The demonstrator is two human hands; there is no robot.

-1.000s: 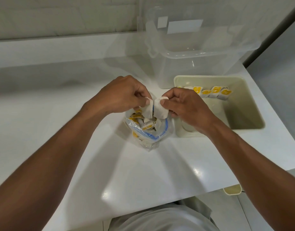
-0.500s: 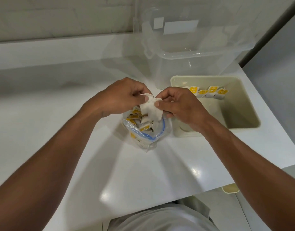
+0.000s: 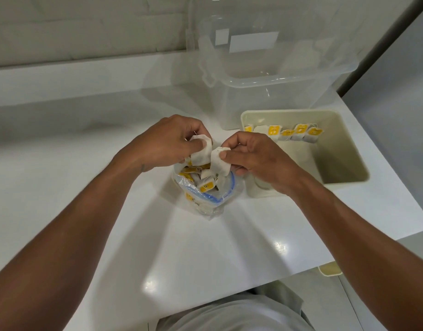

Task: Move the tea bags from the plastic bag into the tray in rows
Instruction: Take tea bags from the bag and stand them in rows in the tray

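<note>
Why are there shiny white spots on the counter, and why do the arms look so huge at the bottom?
Head view: the spots are glare from lights above reflecting off the glossy counter; the wide-angle lens stretches the arms near the edges, while the hands, left and right, look normal-sized near the middle; soft shadows fan out from the plastic bag.
</note>
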